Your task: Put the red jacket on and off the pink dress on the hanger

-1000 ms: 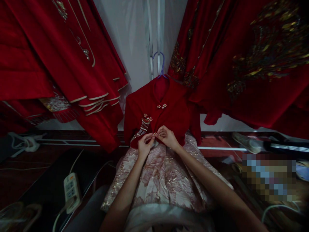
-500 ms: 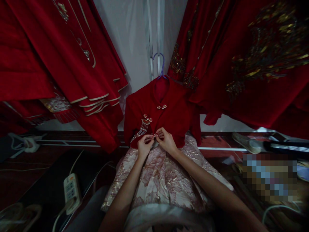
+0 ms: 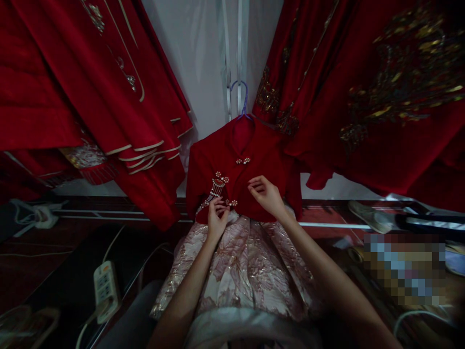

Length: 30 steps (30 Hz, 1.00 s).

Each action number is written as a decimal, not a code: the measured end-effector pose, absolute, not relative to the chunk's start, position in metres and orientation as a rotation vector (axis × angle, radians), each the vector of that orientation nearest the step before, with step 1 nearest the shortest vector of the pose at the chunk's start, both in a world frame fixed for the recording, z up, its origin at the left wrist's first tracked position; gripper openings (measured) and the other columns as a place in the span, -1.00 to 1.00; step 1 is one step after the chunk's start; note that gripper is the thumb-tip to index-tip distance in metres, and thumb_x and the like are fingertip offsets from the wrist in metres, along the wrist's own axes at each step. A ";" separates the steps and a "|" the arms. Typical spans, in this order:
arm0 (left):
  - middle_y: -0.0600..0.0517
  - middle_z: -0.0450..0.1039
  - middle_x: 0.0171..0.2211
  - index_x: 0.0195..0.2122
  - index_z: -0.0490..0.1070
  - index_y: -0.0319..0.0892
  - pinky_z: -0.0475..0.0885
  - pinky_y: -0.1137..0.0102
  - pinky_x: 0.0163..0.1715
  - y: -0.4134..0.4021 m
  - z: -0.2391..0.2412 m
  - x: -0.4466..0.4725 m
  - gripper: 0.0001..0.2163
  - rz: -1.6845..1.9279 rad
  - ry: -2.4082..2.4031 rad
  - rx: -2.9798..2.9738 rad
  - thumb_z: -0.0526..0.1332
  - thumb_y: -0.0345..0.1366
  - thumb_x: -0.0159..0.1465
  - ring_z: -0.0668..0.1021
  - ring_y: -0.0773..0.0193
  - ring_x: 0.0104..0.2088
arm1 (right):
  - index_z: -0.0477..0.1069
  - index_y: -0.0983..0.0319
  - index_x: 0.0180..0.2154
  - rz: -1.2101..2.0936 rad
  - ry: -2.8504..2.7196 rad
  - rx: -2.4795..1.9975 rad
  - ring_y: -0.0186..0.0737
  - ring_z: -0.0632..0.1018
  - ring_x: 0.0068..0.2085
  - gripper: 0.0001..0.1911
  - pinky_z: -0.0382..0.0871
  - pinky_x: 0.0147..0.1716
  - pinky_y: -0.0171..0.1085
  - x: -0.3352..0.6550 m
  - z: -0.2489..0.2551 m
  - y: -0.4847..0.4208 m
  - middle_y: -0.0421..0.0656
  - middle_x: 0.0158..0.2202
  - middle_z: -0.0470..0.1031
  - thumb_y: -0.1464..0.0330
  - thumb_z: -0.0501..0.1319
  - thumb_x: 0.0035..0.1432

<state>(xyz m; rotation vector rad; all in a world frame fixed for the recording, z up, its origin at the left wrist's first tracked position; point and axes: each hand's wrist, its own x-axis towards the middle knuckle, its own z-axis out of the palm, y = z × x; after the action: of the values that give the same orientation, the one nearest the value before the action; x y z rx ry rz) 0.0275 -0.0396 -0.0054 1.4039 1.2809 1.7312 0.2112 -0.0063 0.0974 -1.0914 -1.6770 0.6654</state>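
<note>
A small red jacket [image 3: 269, 167] hangs on a purple hanger [image 3: 242, 99] in front of me, above a pink and gold brocade skirt [image 3: 243, 271]. It has a pearl clasp at the collar [image 3: 243, 160], a beaded tassel ornament [image 3: 217, 186] on its left front and a lower pearl clasp [image 3: 231, 203] at the hem. My left hand [image 3: 217, 218] rests at the hem just left of the lower clasp, fingers curled against the fabric. My right hand [image 3: 267, 195] lies on the jacket's right front, fingers loosely bent and apart, holding nothing.
Red embroidered gowns [image 3: 90, 97] hang on the left and more of them [image 3: 381, 97] on the right, close to both arms. A white power strip [image 3: 105, 290] with a cord lies on the dark floor at lower left. A shoe [image 3: 368, 215] lies at right.
Both hands were pinching the lower clasp together. My right hand has let go and moved up and to the right onto the jacket front; the left hand stays at the hem.
</note>
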 end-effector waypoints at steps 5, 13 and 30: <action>-0.01 0.37 -0.19 -0.16 0.28 -0.15 0.46 0.42 -0.26 -0.039 -0.007 0.028 -0.72 1.729 1.280 1.403 0.27 -0.29 0.12 0.50 0.39 -0.32 | 0.34 0.21 -0.24 0.623 -1.574 -1.076 -0.31 0.50 -0.41 -0.83 0.41 -0.46 -0.34 0.218 0.105 -0.005 -0.15 -0.35 0.48 0.30 0.16 0.09; -0.05 0.40 -0.21 -0.21 0.43 -0.17 0.46 0.38 -0.22 -0.039 -0.006 0.025 -0.81 1.635 1.345 1.553 0.20 -0.21 0.20 0.50 0.35 -0.28 | 0.32 0.24 -0.19 0.797 -1.693 -1.107 -0.30 0.51 -0.32 -0.76 0.44 -0.35 -0.30 0.191 0.053 0.003 -0.13 -0.32 0.47 0.36 0.20 0.05; 0.00 0.48 -0.34 -0.29 0.39 -0.20 0.46 0.41 -0.25 -0.039 -0.009 0.024 -0.82 1.665 1.313 1.443 0.24 -0.20 0.16 0.54 0.33 -0.30 | 0.28 0.22 -0.23 1.072 -1.662 -0.995 -0.32 0.47 -0.31 -0.78 0.42 -0.32 -0.30 0.167 0.030 -0.013 -0.17 -0.33 0.40 0.36 0.21 0.03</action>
<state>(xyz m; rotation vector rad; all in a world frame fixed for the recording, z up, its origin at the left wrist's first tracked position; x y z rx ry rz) 0.0240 -0.0393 -0.0090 1.4435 1.3128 1.6653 0.1670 -0.0135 0.0302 -0.9946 -1.6617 1.0715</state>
